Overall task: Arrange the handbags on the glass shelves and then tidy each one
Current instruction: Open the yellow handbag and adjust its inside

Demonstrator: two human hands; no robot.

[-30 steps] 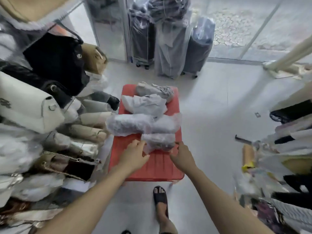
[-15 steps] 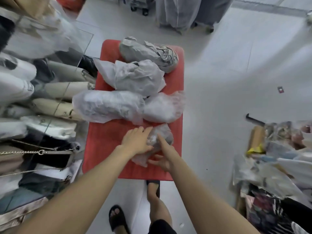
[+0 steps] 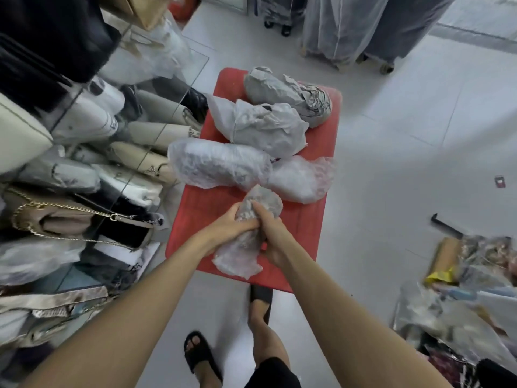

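— Both hands had closed in since the earlier frame, hadn't they?

— Yes. Half a second before, they only rested on the small wrapped bundle point(image 3: 253, 233); at this moment they had it clasped between them and tipped on end. The left hand point(image 3: 232, 226) curled round its left side, and the right hand point(image 3: 270, 229) gripped it from the right, fingers wrapped over the top of the plastic.

— Where was the bundle?

— Over the near edge of the red stool point(image 3: 313, 236), its loose plastic tail hanging towards the person. Whether its lower end touched the red top could not be told.

— And what lay beyond it?

— Four more wrapped bags: a long clear-plastic bundle point(image 3: 218, 163) and a smaller clear one point(image 3: 300, 179) just behind the hands, then a white-paper bundle point(image 3: 265, 127) and a grey-paper bundle point(image 3: 288, 93) at the far edge. To the left stood the glass shelves point(image 3: 156, 88), already crowded with handbags, a chain-strapped bag point(image 3: 70, 219) nearest.

— How should this step be done well?

— Probably by keeping one hand firm on the bag's body while the other peeled the plastic off towards the loose tail, not tearing at it, so the hardware did not snag. Then it needed a free gap on a shelf, set upright.
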